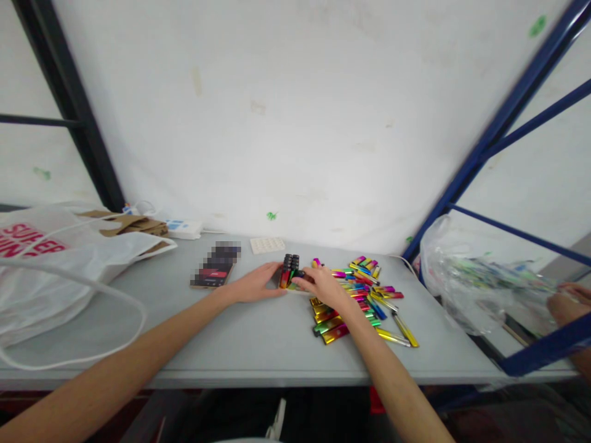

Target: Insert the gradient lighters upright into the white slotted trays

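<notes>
Several shiny metallic-coloured lighters with black tops (290, 261) stand upright close together, with a pale edge showing beneath them. My left hand (259, 283) curves round their left side, thumb and fingers gripping the group. From the right, my right hand (319, 286) pinches what looks like another lighter (298, 275) at the group's edge; the fingers partly hide it. Beside and under my right forearm lies a loose pile of lighters (332, 323) in gold, red, green, blue and purple.
A white tray with holes (268, 245) lies near the wall. A phone (216, 266) rests left of my hands. Farther left are a white plastic bag (92, 271), cardboard and a white cable (138, 307). Beyond the blue frame (489, 147), another person's hand (567, 304) is by clear plastic bags (480, 277).
</notes>
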Demonstrator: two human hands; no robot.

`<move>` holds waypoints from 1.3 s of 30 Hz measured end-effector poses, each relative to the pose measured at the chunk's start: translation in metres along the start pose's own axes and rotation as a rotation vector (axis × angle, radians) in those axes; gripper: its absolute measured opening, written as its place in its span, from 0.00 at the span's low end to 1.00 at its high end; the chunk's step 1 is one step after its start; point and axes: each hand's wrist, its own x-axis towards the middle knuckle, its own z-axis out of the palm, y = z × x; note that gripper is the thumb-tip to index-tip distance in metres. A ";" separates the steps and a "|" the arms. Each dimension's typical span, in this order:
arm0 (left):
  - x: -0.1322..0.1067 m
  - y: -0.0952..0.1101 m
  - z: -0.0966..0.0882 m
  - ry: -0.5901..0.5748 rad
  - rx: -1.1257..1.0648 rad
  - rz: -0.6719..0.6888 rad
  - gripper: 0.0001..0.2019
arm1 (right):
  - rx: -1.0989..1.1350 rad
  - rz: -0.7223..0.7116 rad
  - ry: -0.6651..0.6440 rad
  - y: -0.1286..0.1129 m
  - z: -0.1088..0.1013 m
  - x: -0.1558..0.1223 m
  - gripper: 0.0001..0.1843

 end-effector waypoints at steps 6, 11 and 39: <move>0.001 0.001 -0.001 -0.006 -0.004 -0.010 0.27 | -0.095 0.033 -0.028 -0.015 -0.004 0.003 0.24; 0.002 0.001 -0.001 -0.001 0.016 -0.016 0.31 | 0.076 0.073 0.050 0.009 -0.014 -0.002 0.26; 0.001 0.004 -0.003 -0.011 0.063 -0.052 0.32 | 0.452 0.338 0.406 0.080 -0.027 -0.020 0.28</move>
